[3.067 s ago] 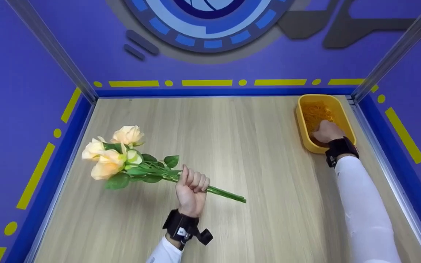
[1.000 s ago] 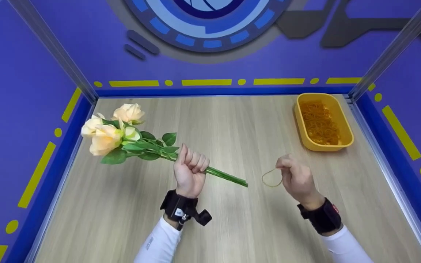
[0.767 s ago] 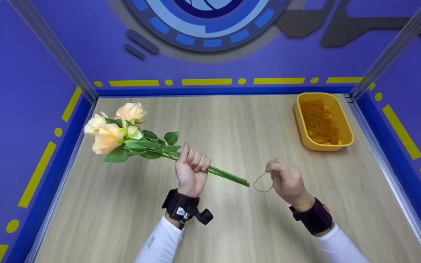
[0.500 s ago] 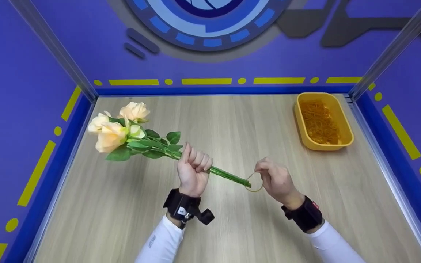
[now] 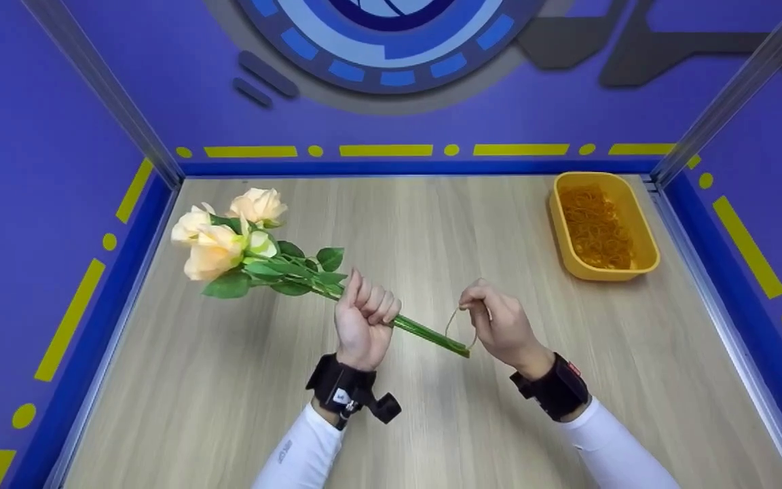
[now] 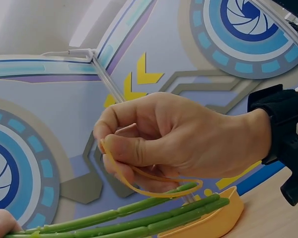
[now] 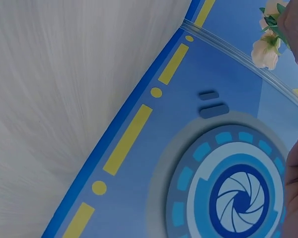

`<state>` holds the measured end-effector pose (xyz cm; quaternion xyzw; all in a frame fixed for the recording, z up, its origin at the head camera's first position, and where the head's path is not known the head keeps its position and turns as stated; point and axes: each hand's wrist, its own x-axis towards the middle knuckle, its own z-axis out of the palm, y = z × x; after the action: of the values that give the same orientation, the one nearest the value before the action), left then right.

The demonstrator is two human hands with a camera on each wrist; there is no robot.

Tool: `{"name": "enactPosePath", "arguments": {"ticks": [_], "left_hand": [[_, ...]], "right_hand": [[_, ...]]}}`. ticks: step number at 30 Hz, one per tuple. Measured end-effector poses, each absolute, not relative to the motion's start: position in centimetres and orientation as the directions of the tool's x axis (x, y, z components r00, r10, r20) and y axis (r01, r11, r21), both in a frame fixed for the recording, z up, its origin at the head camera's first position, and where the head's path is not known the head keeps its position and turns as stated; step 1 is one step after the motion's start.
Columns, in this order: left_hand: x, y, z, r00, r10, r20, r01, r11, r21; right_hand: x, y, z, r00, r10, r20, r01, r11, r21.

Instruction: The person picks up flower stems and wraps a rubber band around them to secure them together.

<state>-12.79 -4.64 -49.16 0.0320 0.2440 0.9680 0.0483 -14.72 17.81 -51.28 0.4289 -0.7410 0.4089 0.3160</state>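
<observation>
Above the table [image 5: 418, 428], left fingers [image 5: 372, 299] curled round rose stems [image 5: 428, 333], right fingers [image 5: 478, 292] pinched on a rubber band [image 6: 156, 195], wristband label [image 5: 341, 396] illegible

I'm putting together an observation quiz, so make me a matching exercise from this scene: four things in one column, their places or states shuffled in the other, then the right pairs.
Things
1. Bunch of peach roses with green leaves
2. Thin yellow rubber band
3. Yellow rounded rectangular box
4. Black wrist strap with a red tag

Places and states
A. Wrapped around the right wrist
B. At the far right of the pale wood-grain table
C. Gripped in the left hand
D. Pinched by the right hand

Pairs: 1-C, 2-D, 3-B, 4-A
</observation>
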Motion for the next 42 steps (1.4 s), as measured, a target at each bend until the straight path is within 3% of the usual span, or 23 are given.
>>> {"name": "enactPosePath", "arguments": {"ticks": [8,31,42], "left_hand": [[-12.5,-4.4,-49.5,-0.993,0.119,0.021,-0.094,-0.870,0.484],[-12.5,-4.4,-50.3,-0.993,0.117,-0.006,-0.106,-0.879,0.465],[-12.3,-4.1,-50.4,-0.990,0.137,0.010,-0.117,-0.881,0.459]], "right_hand": [[-15.2,17.4,-51.3,-0.531,-0.496,0.687,-0.847,0.328,-0.418],[-14.8,17.3,-51.0,-0.582,-0.495,0.645,-0.809,0.270,-0.523],[-15.2,16.9,-51.5,-0.642,-0.522,0.562,-0.759,0.323,-0.566]]}}
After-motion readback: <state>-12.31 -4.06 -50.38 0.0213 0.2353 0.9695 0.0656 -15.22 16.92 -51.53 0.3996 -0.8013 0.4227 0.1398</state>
